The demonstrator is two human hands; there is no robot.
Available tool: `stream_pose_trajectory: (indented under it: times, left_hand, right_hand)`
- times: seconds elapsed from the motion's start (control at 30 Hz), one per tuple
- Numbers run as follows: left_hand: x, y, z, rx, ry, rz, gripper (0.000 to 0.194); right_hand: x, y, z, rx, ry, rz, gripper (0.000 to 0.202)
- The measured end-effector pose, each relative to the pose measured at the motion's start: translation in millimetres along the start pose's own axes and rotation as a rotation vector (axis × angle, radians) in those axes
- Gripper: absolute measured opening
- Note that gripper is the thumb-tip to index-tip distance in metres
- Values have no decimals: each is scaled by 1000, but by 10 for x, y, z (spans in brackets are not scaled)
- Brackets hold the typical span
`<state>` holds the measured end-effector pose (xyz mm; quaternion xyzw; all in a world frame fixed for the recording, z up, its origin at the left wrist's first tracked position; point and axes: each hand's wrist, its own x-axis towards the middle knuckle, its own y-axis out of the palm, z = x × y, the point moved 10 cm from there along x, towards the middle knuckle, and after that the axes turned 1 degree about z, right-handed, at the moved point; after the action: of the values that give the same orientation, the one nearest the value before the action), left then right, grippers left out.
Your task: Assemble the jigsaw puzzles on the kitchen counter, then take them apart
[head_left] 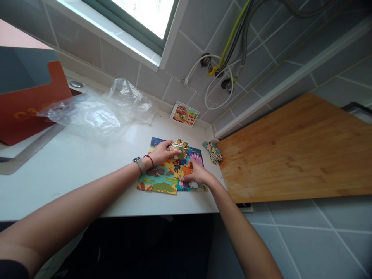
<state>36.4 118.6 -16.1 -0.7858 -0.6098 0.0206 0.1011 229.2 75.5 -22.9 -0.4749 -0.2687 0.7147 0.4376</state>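
Two colourful assembled puzzles lie side by side on the white counter: one with a hippo and crocodile (162,182) on the left, one with a blue sea scene (197,155) on the right. My left hand (162,152), with a watch and red string at the wrist, holds a small stack of puzzle pieces (178,146) between thumb and fingers above the puzzles' upper part. Over the right puzzle is my right hand (197,173), thumb and finger spread apart, fingertips at its surface. Nothing shows between them.
A pile of loose pieces (213,152) lies by a leaning wooden board (296,155) on the right. A picture card (184,114) rests against the tiled wall. Clear plastic bags (101,110) and an orange box (31,100) stand at the left. Cables (229,58) hang above.
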Motion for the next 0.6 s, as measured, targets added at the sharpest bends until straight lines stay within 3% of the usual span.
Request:
stream_pose_trajectory:
  times: [0.07,0.23,0.33,0.43,0.5,0.6]
  left_hand:
    - [6,5,9,-18,1,-2,48]
    - [22,11,37,-66,-1,-9,48]
    - [32,58,62,-122,6,40,47]
    - [32,180,81,-186,15,166,48]
    - [26,224,56,-183,54,210,49]
    - [8,195,-29,-87,160,166,44]
  right_hand:
    - [-20,-4,-36,172,-10,7,71]
    - [-121,-33,-28,567,-107,181,51]
    - [-77,-258,-143,642,-110,25,54]
    - [25,-404,-196,741,-142,-154,56]
    - [109,-362,-145,834,-167,-163,57]
    - [204,-204,36,909,-209,-76,58]
